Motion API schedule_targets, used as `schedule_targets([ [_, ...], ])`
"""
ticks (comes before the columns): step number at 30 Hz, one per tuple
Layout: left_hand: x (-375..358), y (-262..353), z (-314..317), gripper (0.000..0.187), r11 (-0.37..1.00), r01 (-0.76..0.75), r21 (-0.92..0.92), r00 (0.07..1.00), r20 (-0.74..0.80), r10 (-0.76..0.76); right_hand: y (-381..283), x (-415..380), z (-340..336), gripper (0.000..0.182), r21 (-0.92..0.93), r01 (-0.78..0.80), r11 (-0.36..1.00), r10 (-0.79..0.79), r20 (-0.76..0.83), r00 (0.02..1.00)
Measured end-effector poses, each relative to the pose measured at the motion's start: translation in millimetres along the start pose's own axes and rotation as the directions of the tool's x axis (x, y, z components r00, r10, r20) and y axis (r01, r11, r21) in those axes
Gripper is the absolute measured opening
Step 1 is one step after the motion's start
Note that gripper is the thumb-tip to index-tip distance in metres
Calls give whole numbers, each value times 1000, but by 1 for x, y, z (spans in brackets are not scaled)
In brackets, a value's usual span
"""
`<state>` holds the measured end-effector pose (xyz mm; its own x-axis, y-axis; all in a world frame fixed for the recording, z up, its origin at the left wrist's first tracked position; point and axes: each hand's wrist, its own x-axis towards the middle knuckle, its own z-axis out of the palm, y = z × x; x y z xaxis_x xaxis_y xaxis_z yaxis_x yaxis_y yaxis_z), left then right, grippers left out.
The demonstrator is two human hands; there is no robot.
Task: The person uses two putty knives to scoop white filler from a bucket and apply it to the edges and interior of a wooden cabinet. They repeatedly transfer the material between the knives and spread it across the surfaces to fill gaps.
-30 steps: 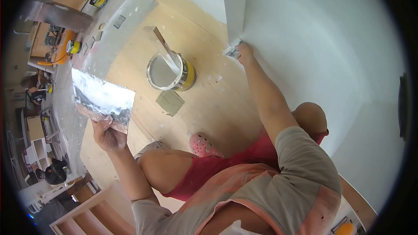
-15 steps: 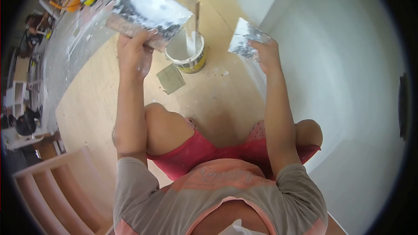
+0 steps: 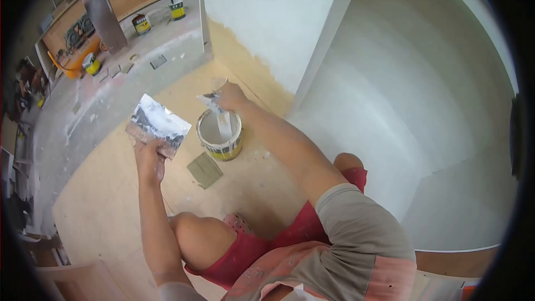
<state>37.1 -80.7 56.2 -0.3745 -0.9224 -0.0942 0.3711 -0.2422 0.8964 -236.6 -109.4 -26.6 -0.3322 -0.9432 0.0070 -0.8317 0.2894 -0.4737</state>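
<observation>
Shifted to the bucket (image 3: 228, 152): right hand (image 3: 232, 98) is gripping small scraper (image 3: 208, 98) above it; left hand (image 3: 149, 160) is grasping broad scraper (image 3: 161, 120) alongside, likely light, springy, best held by back edge.

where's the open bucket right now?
Head view, left of centre: the bucket stands on the pale wooden surface, just below the right hand in the picture, greenish square at its lower left.
</observation>
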Motion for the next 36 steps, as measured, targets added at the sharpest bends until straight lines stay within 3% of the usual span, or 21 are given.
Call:
schedule_targets([
  [2,16,-10,-19,51,999,8,37,1000,18,-9,-11,1,-6,24,-85,141,986,-157,-228,961],
  [3,20,-10,-24,52,978,89,189,996,-44,-82,-24,-4,-36,27,-112,77,991,-86,-72,994],
  [4,38,-25,-46,47,967,201,158,980,-26,-200,-19,-3,-53,30,44,343,938,-328,-203,923],
  [5,38,-25,-52,46,959,241,148,970,-62,-234,-39,-9,-83,32,86,-67,994,73,-69,995],
  [7,39,-30,-56,44,950,292,110,956,-64,-286,-57,-17,-125,32,185,122,975,-76,-237,968],
  [11,46,-34,-68,46,938,347,-9,937,-39,-347,-135,-30,-197,33,34,49,998,-36,-313,949],
  [14,44,-28,-66,45,948,314,-48,949,26,-313,-193,-68,-228,33,136,95,986,-33,-401,915],
  [17,47,-32,-69,49,953,302,15,949,86,-302,-217,-99,-226,31,192,126,973,-19,-479,877],
  [19,45,-35,-67,44,971,175,-161,983,83,-163,-232,-111,-215,30,170,129,977,-20,-530,848],
  [23,46,-46,-76,48,941,251,-229,967,94,-235,-233,-115,-169,30,208,98,973,4,-443,896],
  [25,45,-46,-80,49,931,260,-255,964,129,-233,-226,-113,-144,31,149,302,942,-194,-494,848],
  [26,45,-45,-83,50,921,264,-286,960,175,-220,-231,-114,-134,31,156,304,940,-191,-499,845],
  [28,42,-41,-87,50,929,265,-259,957,190,-220,-236,-115,-117,29,187,37,982,19,-291,957],
  [29,41,-40,-88,51,935,267,-234,954,202,-222,-216,-108,-106,29,206,35,978,28,-296,955],
  [31,32,-34,-86,48,954,212,-213,971,160,-180,-156,-86,-84,27,74,229,971,-145,-580,802],
  [32,28,-31,-84,45,965,151,-214,985,117,-128,-139,-95,-86,28,399,145,905,78,-493,866],
  [33,27,-34,-83,45,975,131,-181,988,109,-113,-123,-108,-81,28,679,39,733,259,-332,907],
  [34,27,-40,-83,39,992,55,-111,996,79,-47,-114,-120,-68,30,893,23,450,354,-201,913],
  [35,27,-46,-83,32,998,-19,-56,998,62,22,-106,-131,-56,31,992,4,127,397,-54,916],
  [36,24,-45,-80,32,998,-31,-56,996,80,35,-94,-136,-36,31,999,-52,-7,335,52,941],
])
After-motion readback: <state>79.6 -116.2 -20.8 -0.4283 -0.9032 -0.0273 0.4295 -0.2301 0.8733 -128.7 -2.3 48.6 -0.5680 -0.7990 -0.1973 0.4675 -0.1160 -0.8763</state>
